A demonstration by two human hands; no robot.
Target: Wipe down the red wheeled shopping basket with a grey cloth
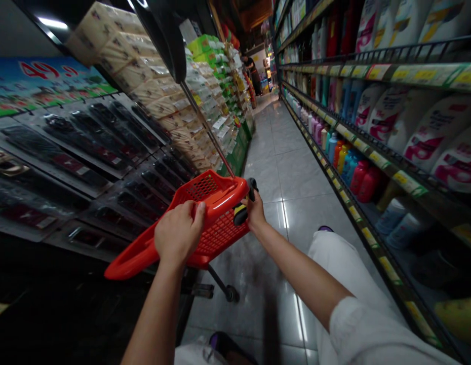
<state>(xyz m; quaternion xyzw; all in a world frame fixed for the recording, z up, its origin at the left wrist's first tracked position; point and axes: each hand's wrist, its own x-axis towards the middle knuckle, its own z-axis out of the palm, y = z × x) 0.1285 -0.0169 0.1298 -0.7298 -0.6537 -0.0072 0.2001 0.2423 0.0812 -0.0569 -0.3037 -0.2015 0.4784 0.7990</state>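
Note:
A red plastic shopping basket (224, 235) with lattice sides and a small wheel beneath stands tilted in front of me. Closed over its rim is my left hand (178, 230), thumb on top. At the basket's right end, my right hand (254, 205) is wrapped round a black-and-yellow object (240, 214); its kind is unclear, and its fingers are partly hidden. A thin metal rod (207, 124) slants up from the rim to a large black piece (163, 40) near the camera.
Packaged belts (91, 126) hang on a rack at left. Stacked packs (144, 76) rise behind it. Bottles (429, 129) fill the shelves at right. The grey tiled floor (273, 137) runs along the aisle to a person (252, 73) at the far end.

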